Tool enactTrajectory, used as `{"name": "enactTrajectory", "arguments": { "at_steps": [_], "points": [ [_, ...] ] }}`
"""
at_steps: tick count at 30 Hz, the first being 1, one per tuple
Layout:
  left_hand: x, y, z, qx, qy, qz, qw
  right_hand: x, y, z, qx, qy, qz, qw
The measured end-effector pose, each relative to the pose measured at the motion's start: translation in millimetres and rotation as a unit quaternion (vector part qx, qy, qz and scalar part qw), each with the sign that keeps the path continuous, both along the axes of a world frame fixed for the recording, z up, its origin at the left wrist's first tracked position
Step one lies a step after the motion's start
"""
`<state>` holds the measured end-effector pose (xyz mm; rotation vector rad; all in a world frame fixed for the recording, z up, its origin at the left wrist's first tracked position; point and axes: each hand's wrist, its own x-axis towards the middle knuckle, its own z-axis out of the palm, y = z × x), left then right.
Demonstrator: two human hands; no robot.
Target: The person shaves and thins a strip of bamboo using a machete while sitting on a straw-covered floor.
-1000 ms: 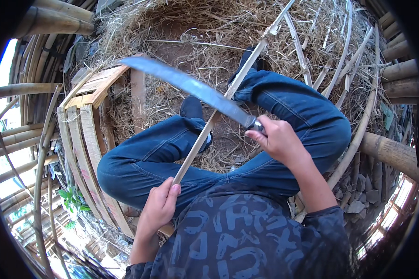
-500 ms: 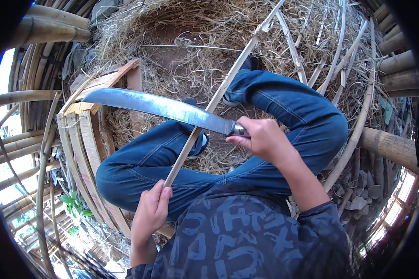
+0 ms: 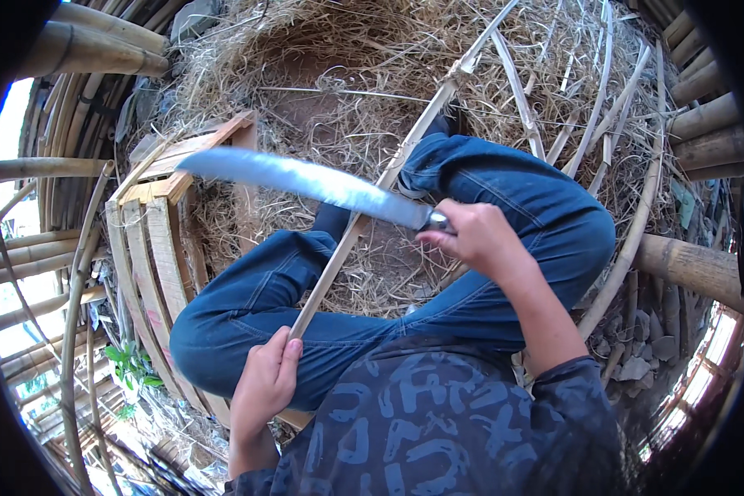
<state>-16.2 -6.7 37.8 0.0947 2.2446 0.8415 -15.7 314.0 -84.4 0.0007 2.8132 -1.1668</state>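
A long, pale bamboo strip slants from my lap up to the far right. Its near end is in my left hand, fingers wrapped round it and thumb on top. My right hand grips a machete by its handle, mostly covered by my fingers. The broad blade points left and crosses over the strip at about its middle, slightly smeared by motion. Whether its edge touches the strip I cannot tell.
I sit with bent knees in blue trousers. Left of me stands a wooden slatted crate. Pale shavings cover the ground ahead, with more split strips at the far right. Bamboo poles flank both sides.
The machete has shifted slightly right and away from me along the strip. The strip's far end has swung a little to the right. My left hand keeps its hold.
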Motion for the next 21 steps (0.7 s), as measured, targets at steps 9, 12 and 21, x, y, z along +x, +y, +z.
{"name": "enactTrajectory", "arguments": {
  "at_steps": [9, 12, 21],
  "points": [
    [-16.5, 1.5, 5.2, -0.014, 0.050, -0.032, 0.998, -4.9, -20.5, 14.2, 0.005, 0.004, -0.010, 1.000],
    [-20.6, -3.2, 12.6, -0.013, 0.009, -0.015, 1.000, -6.2, -13.4, 11.8, 0.015, 0.007, 0.009, 1.000],
    [-19.7, -6.0, -6.4, 0.018, 0.022, -0.016, 0.999, -3.9, -8.9, 17.8, 0.052, -0.031, -0.038, 0.997]
  ]
}}
